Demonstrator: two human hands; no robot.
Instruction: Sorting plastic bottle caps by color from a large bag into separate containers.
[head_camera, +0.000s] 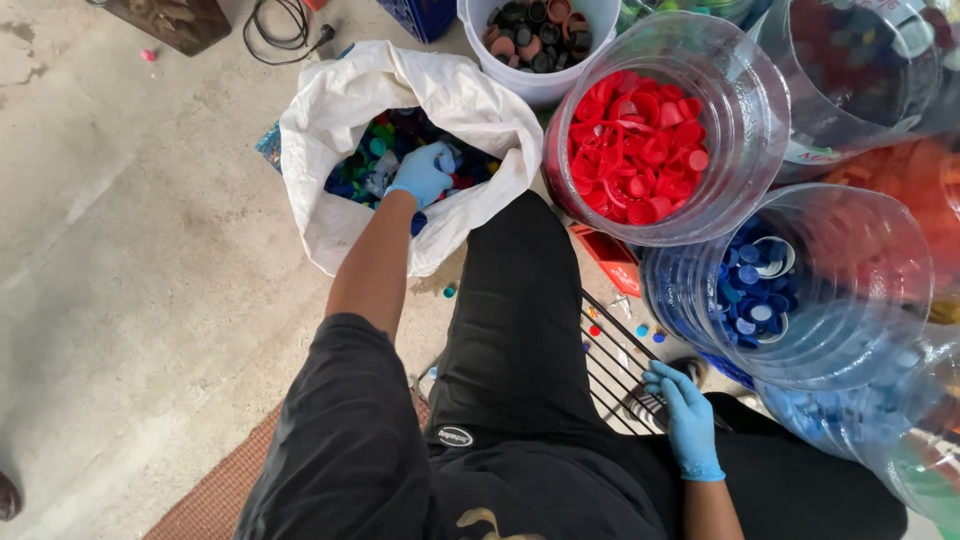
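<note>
Deep inside the white sack (340, 130), the left hand (420, 172) is curled among mixed coloured caps (372, 160); whether it grips any, I cannot tell. Right of the sack, the right hand (688, 415) rests open and empty on the person's leg. A loose grip could scatter caps onto the floor (130, 250) beside the sack.

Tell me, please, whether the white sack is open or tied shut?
Open. The white sack has its mouth rolled back, mixed caps show inside, and the gloved left hand reaches in.
</note>
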